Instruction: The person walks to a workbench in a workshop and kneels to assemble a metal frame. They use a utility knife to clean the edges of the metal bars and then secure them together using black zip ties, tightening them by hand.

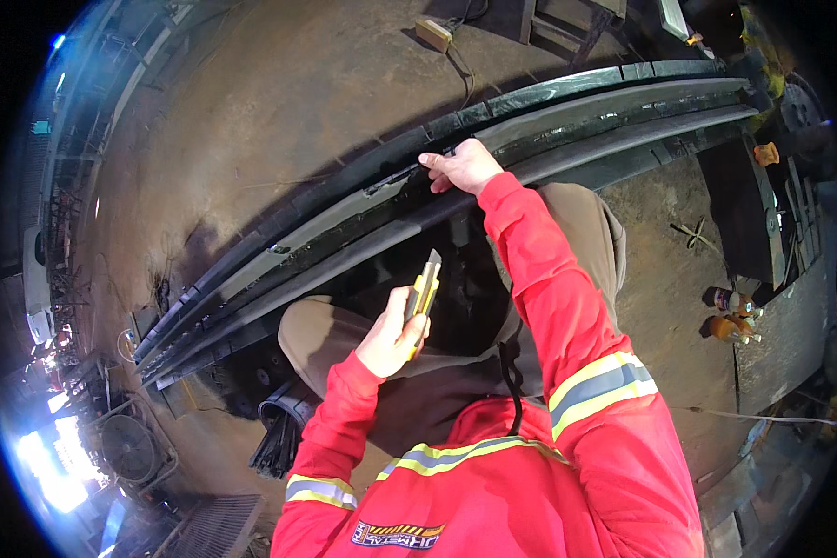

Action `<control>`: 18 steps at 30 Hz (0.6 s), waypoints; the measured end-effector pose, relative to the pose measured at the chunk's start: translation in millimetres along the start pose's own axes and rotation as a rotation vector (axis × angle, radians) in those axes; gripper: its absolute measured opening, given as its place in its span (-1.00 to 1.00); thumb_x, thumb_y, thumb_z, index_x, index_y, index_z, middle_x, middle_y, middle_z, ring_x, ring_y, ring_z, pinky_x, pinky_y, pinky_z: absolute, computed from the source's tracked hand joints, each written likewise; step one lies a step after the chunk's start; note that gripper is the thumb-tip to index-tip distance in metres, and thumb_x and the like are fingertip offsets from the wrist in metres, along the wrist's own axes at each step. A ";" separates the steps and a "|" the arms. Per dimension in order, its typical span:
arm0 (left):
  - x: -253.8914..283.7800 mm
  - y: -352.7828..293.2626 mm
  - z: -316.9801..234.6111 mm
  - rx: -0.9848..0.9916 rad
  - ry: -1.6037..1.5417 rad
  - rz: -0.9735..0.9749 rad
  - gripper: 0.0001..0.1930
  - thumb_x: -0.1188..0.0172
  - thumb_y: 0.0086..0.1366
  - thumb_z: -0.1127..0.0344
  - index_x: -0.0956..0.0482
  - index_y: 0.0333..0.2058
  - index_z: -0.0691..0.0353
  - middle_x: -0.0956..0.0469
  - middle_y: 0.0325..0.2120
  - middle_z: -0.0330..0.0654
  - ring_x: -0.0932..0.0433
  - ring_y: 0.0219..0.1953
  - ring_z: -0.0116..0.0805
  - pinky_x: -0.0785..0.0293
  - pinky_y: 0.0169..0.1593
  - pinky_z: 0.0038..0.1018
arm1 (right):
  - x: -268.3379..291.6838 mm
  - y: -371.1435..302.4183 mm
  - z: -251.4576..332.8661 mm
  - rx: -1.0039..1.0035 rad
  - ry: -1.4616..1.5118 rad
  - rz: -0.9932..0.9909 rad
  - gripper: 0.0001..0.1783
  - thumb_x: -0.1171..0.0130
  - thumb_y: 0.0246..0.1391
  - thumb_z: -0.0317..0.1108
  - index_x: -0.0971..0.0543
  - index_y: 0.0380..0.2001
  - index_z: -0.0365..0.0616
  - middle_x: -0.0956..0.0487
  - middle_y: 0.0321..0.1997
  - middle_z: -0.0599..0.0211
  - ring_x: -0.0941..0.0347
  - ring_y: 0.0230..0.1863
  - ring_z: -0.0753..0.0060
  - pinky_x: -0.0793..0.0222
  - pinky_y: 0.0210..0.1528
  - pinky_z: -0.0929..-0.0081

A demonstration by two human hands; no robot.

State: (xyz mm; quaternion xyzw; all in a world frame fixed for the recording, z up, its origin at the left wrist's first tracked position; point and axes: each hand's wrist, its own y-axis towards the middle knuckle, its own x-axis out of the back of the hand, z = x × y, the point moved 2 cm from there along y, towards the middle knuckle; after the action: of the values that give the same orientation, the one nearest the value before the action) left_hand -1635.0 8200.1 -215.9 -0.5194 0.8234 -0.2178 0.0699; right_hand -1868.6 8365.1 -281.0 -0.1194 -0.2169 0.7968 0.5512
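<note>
My left hand (392,337) is wrapped round a yellow utility knife (424,290), its blade out and pointing up and away from me. A long, dark, curved metal beam (614,160) with grey raised edges lies across in front of my knees. My right hand (465,167) is at the beam's middle, over its far grey edge. The thumb points left and the fingers are curled under; what they pinch, if anything, is hidden. Just left of that hand, the grey edge has a ragged, dark-marked patch (386,191).
A grey tube-like container (288,409) of dark rods lies by my left knee. Orange bottles (730,327) lie on the floor at right. A yellowish box with a cord (432,35) sits beyond the beam; a round fan (130,448) stands at lower left.
</note>
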 end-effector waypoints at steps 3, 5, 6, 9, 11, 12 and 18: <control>5.2 13.9 7.5 -0.062 0.330 0.085 -0.58 0.07 0.38 0.40 -0.05 0.15 0.22 -0.39 -0.43 -0.12 -0.42 -0.53 -0.32 -0.38 -0.38 -0.41 | 0.1 -4.3 1.2 0.024 0.093 0.027 -0.61 -0.32 0.03 -0.15 -0.63 -0.49 -0.37 -0.65 -0.52 0.16 -0.59 -0.56 0.41 -0.44 -0.40 0.48; 8.1 29.4 14.5 0.035 0.492 0.167 -0.54 0.02 0.33 0.41 -0.03 0.14 0.25 -0.43 -0.40 0.04 -0.51 -0.47 -0.10 -0.39 -0.29 -0.25 | 0.4 -10.3 7.6 0.026 0.094 0.033 -0.65 -0.33 0.03 -0.20 -0.63 -0.49 -0.37 -0.65 -0.52 0.16 -0.58 -0.56 0.43 -0.42 -0.41 0.48; 7.7 43.4 22.3 0.143 0.560 0.224 -0.52 -0.01 0.31 0.34 -0.03 0.13 0.26 -0.50 -0.33 0.19 -0.57 -0.36 0.01 -0.41 -0.23 -0.14 | 2.8 -12.9 9.0 0.016 0.077 0.024 -0.67 -0.32 0.03 -0.22 -0.64 -0.48 -0.36 -0.65 -0.51 0.16 -0.58 -0.55 0.44 -0.41 -0.41 0.49; -0.6 80.1 66.5 0.265 0.815 0.318 -0.49 0.00 0.28 0.27 -0.09 0.14 0.31 -0.51 -0.17 0.29 -0.58 -0.20 0.09 -0.44 -0.11 -0.11 | 5.5 -16.6 9.2 0.054 0.020 0.025 -0.72 -0.33 0.00 -0.27 -0.64 -0.46 -0.35 -0.65 -0.51 0.18 -0.59 -0.53 0.47 -0.41 -0.38 0.50; -6.6 97.3 117.9 0.262 0.912 0.291 -0.50 0.02 0.26 0.28 -0.15 0.13 0.34 -0.46 -0.08 0.29 -0.54 -0.12 0.12 -0.41 -0.03 -0.10 | 0.0 -11.8 9.4 0.084 -0.014 0.036 -0.76 -0.34 -0.03 -0.31 -0.65 -0.45 -0.33 -0.65 -0.51 0.19 -0.59 -0.52 0.47 -0.41 -0.36 0.50; -11.2 107.6 141.1 0.252 0.964 0.282 -0.51 0.04 0.25 0.29 -0.18 0.12 0.35 -0.44 -0.03 0.30 -0.53 -0.08 0.14 -0.40 0.01 -0.10 | -0.5 -7.3 3.6 0.088 -0.025 0.028 -0.78 -0.34 -0.05 -0.34 -0.65 -0.44 -0.32 -0.65 -0.51 0.19 -0.59 -0.52 0.46 -0.41 -0.35 0.50; -29.4 122.3 173.3 0.077 1.076 0.150 -0.58 0.08 0.22 0.32 -0.34 0.05 0.36 -0.41 0.04 0.24 -0.48 -0.02 0.19 -0.32 0.11 -0.05 | -1.2 -11.2 16.1 -0.052 -0.055 0.029 -0.78 -0.27 -0.10 -0.33 -0.68 -0.47 -0.30 -0.66 -0.51 0.20 -0.58 -0.41 0.45 -0.39 -0.19 0.54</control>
State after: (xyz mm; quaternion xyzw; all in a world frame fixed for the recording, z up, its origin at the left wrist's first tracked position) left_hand -1663.5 8221.2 -427.1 -0.2713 0.7690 -0.4775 -0.3271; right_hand -1865.8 8363.9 -261.6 -0.1149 -0.2506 0.8018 0.5301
